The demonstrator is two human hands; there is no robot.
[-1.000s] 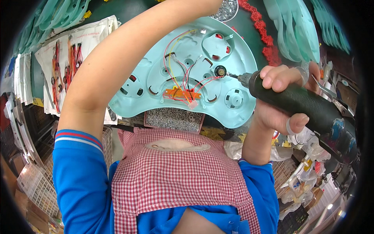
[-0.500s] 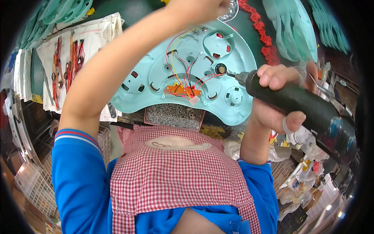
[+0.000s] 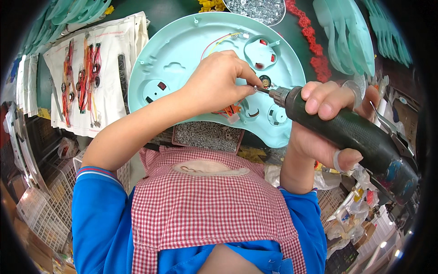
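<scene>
Left hand [image 3: 218, 81] has come down from beside the bowl [image 3: 258, 11], its fingers pinching a tiny piece [image 3: 255, 87], too small to identify, at the tip of the driver [image 3: 346, 125]. Right hand [image 3: 328, 101] wraps its fingers around that driver, whose long axis slants down rightward. Speaker [image 3: 265, 81] lies just beyond the left fingertips, within the shell [image 3: 155, 50] on the counter [image 3: 173, 8].

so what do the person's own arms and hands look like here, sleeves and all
Both forearms are bare below short bright-blue fabric sleeves, the left cuff edged with red and white stripes. The left hand shows no glove. The right hand is ungloved too, with a narrow whitish band around the thumb and a wider translucent band by the fingers.
</scene>
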